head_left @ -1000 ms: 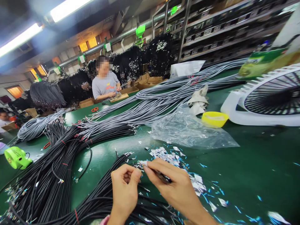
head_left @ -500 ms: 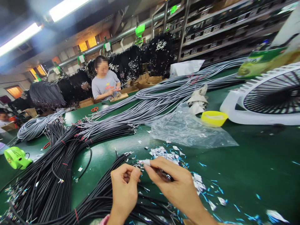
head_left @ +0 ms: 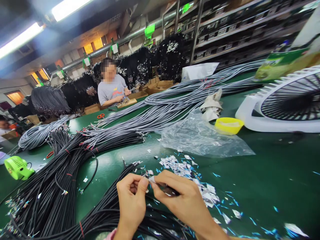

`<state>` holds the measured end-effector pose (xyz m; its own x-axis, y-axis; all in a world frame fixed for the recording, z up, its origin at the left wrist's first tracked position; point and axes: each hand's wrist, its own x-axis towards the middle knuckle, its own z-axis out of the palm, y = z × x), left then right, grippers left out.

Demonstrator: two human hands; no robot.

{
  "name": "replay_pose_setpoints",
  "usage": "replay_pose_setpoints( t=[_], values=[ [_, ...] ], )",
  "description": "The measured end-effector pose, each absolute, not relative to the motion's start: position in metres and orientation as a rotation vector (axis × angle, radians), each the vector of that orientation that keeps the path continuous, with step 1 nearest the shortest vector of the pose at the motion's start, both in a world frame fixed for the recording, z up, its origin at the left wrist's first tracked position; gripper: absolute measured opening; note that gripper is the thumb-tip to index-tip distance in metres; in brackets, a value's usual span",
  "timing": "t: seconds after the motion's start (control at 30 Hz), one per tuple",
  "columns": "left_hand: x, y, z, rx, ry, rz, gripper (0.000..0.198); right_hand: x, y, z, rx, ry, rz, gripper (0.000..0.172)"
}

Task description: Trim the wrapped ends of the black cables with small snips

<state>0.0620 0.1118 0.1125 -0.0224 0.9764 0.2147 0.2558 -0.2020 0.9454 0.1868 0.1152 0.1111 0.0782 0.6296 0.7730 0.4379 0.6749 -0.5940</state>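
Head view: the desk (head_left: 265, 173) is barest toward the right; black cables (head_left: 67, 173) crowd the left. The right hand (head_left: 185, 196), grip closed, has a dark item (head_left: 172, 190) mostly hidden within it; the left hand (head_left: 131, 196) pinches thumb to forefinger, on what I cannot tell. The white piece (head_left: 151, 179) in the right fingertips lies between both hands, just beside the left thumb.

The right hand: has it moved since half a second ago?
Yes, slightly. Against the pile of foil scraps on the table, the right hand has shifted down and left in the picture, towards the left hand.
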Motion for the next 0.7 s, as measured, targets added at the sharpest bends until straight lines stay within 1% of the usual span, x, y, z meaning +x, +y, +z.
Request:
replay_pose_setpoints(
  t=[0.1, 0.23, 0.7],
  values=[
    [0.0614, 0.1119, 0.114, 1.59, 1.373, 1.307, 0.024, 0.1882, 0.114, 0.1133, -0.933, -1.46, 0.168, 0.018],
    [0.0624, 0.1112, 0.1152, 1.645, 1.387, 1.324, 0.023, 0.1904, 0.1138, 0.1122, -0.909, -1.437, 0.178, 0.012],
    [0.0636, 0.1141, 0.1117, 1.571, 1.353, 1.302, 0.025, 0.188, 0.113, 0.1116, -0.941, -1.489, 0.112, 0.014]
  ],
)
